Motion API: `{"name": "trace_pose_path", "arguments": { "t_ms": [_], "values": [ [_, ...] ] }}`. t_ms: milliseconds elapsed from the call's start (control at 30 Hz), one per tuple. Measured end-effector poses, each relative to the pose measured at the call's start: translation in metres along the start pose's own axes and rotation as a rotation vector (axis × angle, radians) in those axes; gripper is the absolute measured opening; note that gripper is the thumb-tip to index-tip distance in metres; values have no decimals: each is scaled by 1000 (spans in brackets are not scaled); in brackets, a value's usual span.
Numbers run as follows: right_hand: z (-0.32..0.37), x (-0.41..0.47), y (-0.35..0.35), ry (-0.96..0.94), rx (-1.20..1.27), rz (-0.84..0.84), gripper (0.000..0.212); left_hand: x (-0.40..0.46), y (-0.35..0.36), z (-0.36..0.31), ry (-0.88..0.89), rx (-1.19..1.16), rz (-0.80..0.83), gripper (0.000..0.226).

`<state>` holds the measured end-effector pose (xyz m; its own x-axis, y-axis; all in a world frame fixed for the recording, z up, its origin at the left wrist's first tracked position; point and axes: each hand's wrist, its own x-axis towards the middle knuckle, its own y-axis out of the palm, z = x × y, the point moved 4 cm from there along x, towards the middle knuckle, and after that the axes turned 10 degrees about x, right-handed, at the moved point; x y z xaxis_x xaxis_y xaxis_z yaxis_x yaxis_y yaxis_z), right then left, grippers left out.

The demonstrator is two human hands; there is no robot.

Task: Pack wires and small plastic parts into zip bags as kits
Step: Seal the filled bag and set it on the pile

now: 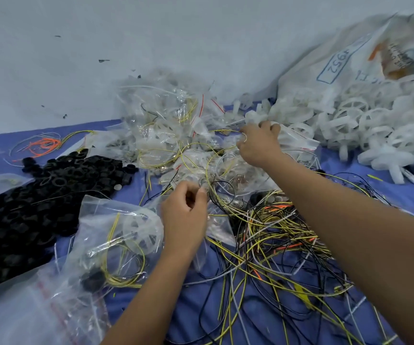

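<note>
The loose wires (275,235) lie in a tangled heap on the near right of the blue surface (400,195). They are thin, light and springy. They snag on each other, so a single strand is best taken near one end and drawn out along its length, not lifted from the middle.

The white plastic wheels (365,125) are piled at the far right beside a large sack (337,58). They look light and rigid; the rim offers the firmest hold. The black rings (26,200) are heaped at the left.

Filled zip bags (171,135) lie at the centre, with one more filled bag (116,240) at the near left. The film is soft and slippery, so hold it at the stiffer zip edge.

The left hand (184,217) has a narrow grip, fingers curled at the wires in the centre; what it holds cannot be told. The right hand (259,143) pinches bag film and a thin wire at the far centre.
</note>
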<state>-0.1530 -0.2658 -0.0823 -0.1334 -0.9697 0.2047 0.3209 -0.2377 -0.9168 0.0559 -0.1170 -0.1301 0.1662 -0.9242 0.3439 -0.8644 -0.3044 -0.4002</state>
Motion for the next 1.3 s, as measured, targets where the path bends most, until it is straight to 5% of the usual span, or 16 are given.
{"name": "trace_pose_path", "arguments": {
  "t_ms": [133, 400, 500, 600, 767, 933, 1133, 1300],
  "values": [
    [-10, 17, 18, 42, 81, 149, 59, -1, 1, 2, -3, 9, 8, 19],
    [-21, 27, 23, 108, 178, 187, 58, -3, 0, -1, 70, 67, -26, 18],
    [-21, 20, 15, 116, 239, 22, 51, -6, -1, -7, 136, 167, -41, 14],
    [-16, 0, -11, 131, 424, -316, 46, -7, -3, -19, 201, 362, -26, 14],
    [15, -73, -44, 138, 1203, -568, 25, -3, -15, -34, 159, 696, 155, 31],
    [47, -154, -20, 432, 1886, -194, 20, -4, -24, -35, 94, 888, 337, 39],
    [65, -191, 6, 272, 2092, 56, 21, 0, -31, -35, 71, 963, 516, 27],
    [59, -192, 26, 251, 2133, 141, 11, 19, -50, -30, -140, 628, 489, 9]
  ]
}}
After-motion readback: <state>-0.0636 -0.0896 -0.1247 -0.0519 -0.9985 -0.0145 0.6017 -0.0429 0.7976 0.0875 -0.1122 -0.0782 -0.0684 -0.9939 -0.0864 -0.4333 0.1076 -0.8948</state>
